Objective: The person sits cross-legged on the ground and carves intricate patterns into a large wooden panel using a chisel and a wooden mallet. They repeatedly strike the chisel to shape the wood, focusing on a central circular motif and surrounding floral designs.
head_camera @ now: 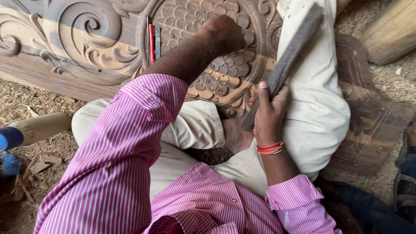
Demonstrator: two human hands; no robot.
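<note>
A large carved wooden panel (pixel 86 39) with scrolls and a round scale-patterned medallion (pixel 221 76) lies on the ground in front of me. My left hand (pixel 225 32) is closed around a thin chisel whose metal tip pokes out to the right, resting on the medallion. My right hand (pixel 268 108) grips a flat wooden mallet (pixel 290 54), raised and tilted up to the right above my knee. An orange thread band circles my right wrist. I sit cross-legged in a pink striped shirt and cream trousers.
A red pencil (pixel 151 41) and a dark tool (pixel 157 41) lie on the panel left of the medallion. Wood chips cover the ground. A blue-capped object (pixel 11 138) lies at left, a timber block (pixel 390 30) at top right, sandals (pixel 405 173) at right.
</note>
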